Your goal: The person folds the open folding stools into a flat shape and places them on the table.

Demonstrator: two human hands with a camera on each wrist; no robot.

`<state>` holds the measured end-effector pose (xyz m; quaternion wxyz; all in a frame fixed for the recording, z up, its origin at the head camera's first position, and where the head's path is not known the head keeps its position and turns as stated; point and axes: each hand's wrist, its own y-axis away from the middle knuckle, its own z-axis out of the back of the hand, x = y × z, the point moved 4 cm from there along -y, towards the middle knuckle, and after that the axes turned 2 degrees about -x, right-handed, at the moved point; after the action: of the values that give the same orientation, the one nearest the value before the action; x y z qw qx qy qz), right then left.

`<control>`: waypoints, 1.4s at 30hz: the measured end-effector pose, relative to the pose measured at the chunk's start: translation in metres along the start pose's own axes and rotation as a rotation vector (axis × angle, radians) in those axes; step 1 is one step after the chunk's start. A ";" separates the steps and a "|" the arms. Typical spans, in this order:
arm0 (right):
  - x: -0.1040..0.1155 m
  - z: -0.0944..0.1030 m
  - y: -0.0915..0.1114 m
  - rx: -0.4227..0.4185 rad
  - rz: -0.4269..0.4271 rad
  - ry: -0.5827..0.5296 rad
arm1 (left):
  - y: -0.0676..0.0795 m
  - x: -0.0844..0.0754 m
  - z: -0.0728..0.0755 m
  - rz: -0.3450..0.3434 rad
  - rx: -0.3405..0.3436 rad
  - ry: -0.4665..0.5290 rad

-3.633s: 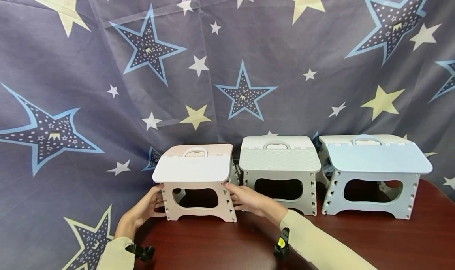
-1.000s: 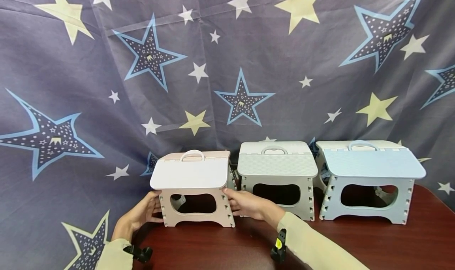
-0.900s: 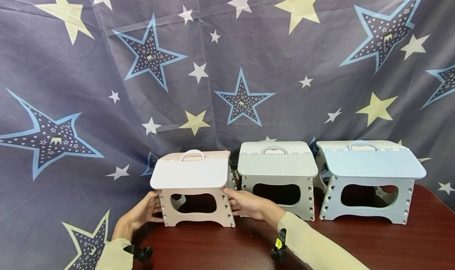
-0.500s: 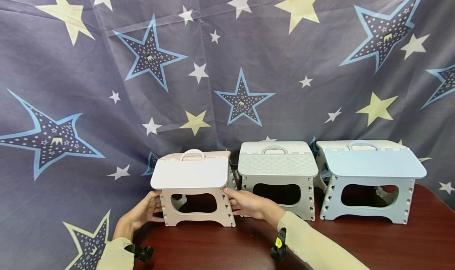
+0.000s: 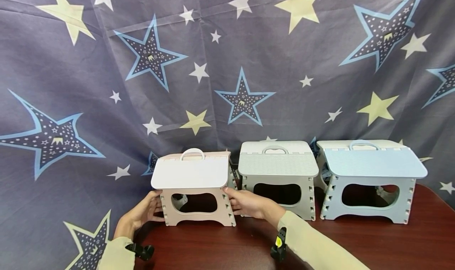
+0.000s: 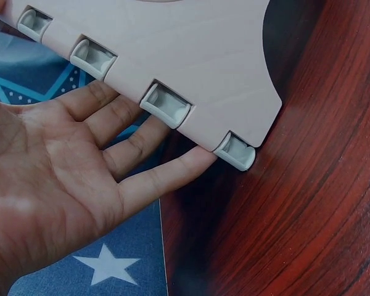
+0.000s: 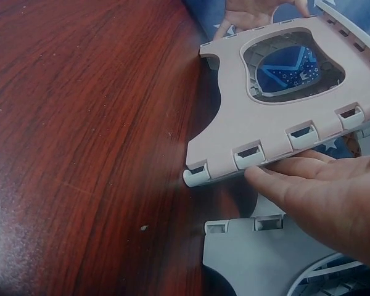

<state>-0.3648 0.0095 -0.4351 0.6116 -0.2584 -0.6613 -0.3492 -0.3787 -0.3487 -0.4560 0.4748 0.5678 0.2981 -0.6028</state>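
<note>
A pink folding stool with a white front top panel (image 5: pixel 192 173) stands unfolded on the table, its small carry handle (image 5: pixel 193 153) raised. My left hand (image 5: pixel 143 210) holds the left edge of its front leg panel. In the left wrist view the fingers (image 6: pixel 132 148) reach behind the notched pink edge (image 6: pixel 191 68); most of the thumb is out of frame. Along the right edge, my right hand (image 5: pixel 250 204) grips the leg panel, thumb just beneath the top and fingers going behind. The fingers' far ends are hidden in the right wrist view.
A grey-green folding stool (image 5: pixel 279 165) stands unfolded close on the right, near the right hand. Beyond it is a light blue one (image 5: pixel 376 163). A star-patterned cloth (image 5: pixel 241 44) hangs behind the dark red wooden table (image 5: pixel 213 246).
The head view has tilted slightly, so everything sits a little lower. The pink stool's carry handle stands somewhat higher than before. Both hands keep the same hold on the stool.
</note>
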 end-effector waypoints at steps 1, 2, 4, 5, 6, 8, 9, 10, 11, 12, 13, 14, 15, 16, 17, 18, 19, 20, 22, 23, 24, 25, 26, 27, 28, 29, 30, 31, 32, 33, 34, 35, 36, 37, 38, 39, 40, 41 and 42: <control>0.000 0.000 0.000 0.000 0.000 -0.002 | 0.000 0.000 0.000 -0.001 0.001 0.000; 0.000 0.000 0.000 0.000 0.000 -0.005 | 0.000 0.000 0.000 -0.001 0.002 0.001; 0.000 0.001 -0.001 0.000 -0.002 -0.005 | -0.001 0.001 0.001 -0.001 0.004 0.000; 0.000 0.001 -0.001 -0.002 -0.004 -0.007 | -0.001 0.001 0.001 0.000 0.003 0.002; 0.000 0.001 -0.001 -0.004 -0.006 -0.008 | -0.001 0.000 0.000 0.000 0.002 0.001; -0.001 0.001 -0.001 -0.005 -0.008 -0.007 | -0.001 0.000 0.000 0.002 0.004 0.000; -0.001 0.001 -0.001 -0.005 -0.009 -0.006 | -0.001 0.001 0.000 0.003 0.002 0.000; -0.001 0.002 -0.001 -0.006 -0.009 -0.007 | -0.001 0.001 0.000 0.005 0.001 0.002; -0.001 0.002 -0.002 -0.005 -0.008 -0.005 | -0.001 0.001 0.000 0.007 0.001 0.003; -0.001 0.002 -0.002 -0.003 -0.008 -0.004 | -0.001 0.001 0.000 0.005 0.006 0.001; -0.002 0.002 -0.002 -0.003 -0.007 -0.003 | -0.002 0.001 0.000 0.004 0.012 0.001; -0.002 0.002 -0.002 -0.002 -0.007 -0.003 | -0.002 0.001 0.000 0.001 0.018 0.001; -0.002 0.002 -0.002 0.000 -0.006 -0.001 | -0.002 0.001 0.000 -0.001 0.023 0.002; -0.002 0.002 -0.002 0.001 -0.006 -0.001 | -0.003 0.001 0.000 -0.003 0.028 0.003; -0.002 0.002 -0.002 0.005 -0.005 -0.002 | -0.003 0.001 0.000 -0.007 0.035 0.002; -0.002 0.003 -0.002 0.007 -0.004 -0.003 | -0.003 0.001 0.000 -0.010 0.041 0.001; -0.002 0.003 -0.003 0.011 -0.003 -0.004 | -0.004 0.001 0.000 -0.011 0.043 0.002; -0.002 0.003 -0.003 0.014 -0.002 -0.005 | -0.004 0.001 0.001 -0.012 0.044 0.002; -0.002 0.002 -0.003 0.020 0.000 -0.009 | -0.004 0.001 0.001 -0.012 0.050 0.002; -0.002 0.002 -0.003 0.023 0.001 -0.012 | -0.005 0.001 0.001 -0.012 0.054 0.002; -0.002 0.002 -0.004 0.024 0.001 -0.013 | -0.005 0.001 0.002 -0.012 0.058 0.004; -0.002 0.002 -0.004 0.026 0.002 -0.014 | -0.005 0.002 0.002 -0.013 0.063 0.005; -0.003 0.002 -0.004 0.027 0.002 -0.016 | -0.005 0.002 0.002 -0.014 0.068 0.009; -0.003 0.002 -0.004 0.026 0.003 -0.017 | -0.005 0.002 0.003 -0.015 0.073 0.011; -0.003 0.002 -0.005 0.026 0.003 -0.019 | -0.005 0.002 0.003 -0.015 0.078 0.015; -0.003 0.002 -0.005 0.026 0.003 -0.020 | -0.005 0.002 0.004 -0.015 0.083 0.016; -0.003 0.002 -0.005 0.026 0.002 -0.021 | -0.005 0.003 0.004 -0.016 0.089 0.018; -0.003 0.002 -0.005 0.026 0.002 -0.023 | -0.005 0.003 0.005 -0.016 0.095 0.019; -0.003 0.002 -0.005 0.026 0.001 -0.024 | -0.005 0.003 0.005 -0.016 0.099 0.021; -0.003 0.002 -0.005 0.025 0.000 -0.025 | -0.005 0.003 0.005 -0.016 0.104 0.022; -0.003 0.002 -0.005 0.025 -0.002 -0.026 | -0.005 0.003 0.006 -0.017 0.109 0.025; -0.003 0.002 -0.005 0.025 -0.003 -0.027 | -0.005 0.003 0.006 -0.017 0.112 0.028; -0.003 0.002 -0.005 0.025 -0.004 -0.028 | -0.005 0.003 0.006 -0.018 0.119 0.030; -0.003 0.002 -0.005 0.024 -0.006 -0.027 | -0.004 0.002 0.006 -0.020 0.123 0.031; -0.003 0.002 -0.006 0.022 -0.007 -0.027 | -0.004 0.002 0.006 -0.022 0.128 0.031; -0.003 0.002 -0.006 0.020 -0.007 -0.027 | -0.004 0.002 0.006 -0.024 0.131 0.033; -0.003 0.002 -0.006 0.019 -0.008 -0.026 | -0.005 0.002 0.006 -0.026 0.135 0.035; -0.003 0.003 -0.006 0.019 -0.010 -0.026 | -0.005 0.002 0.007 -0.026 0.135 0.034; -0.003 0.003 -0.006 0.018 -0.011 -0.025 | -0.005 0.001 0.007 -0.027 0.139 0.034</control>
<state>-0.3713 0.0082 -0.4390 0.6036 -0.2536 -0.6735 -0.3432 -0.3860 -0.3533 -0.4570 0.4210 0.6052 0.2713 -0.6187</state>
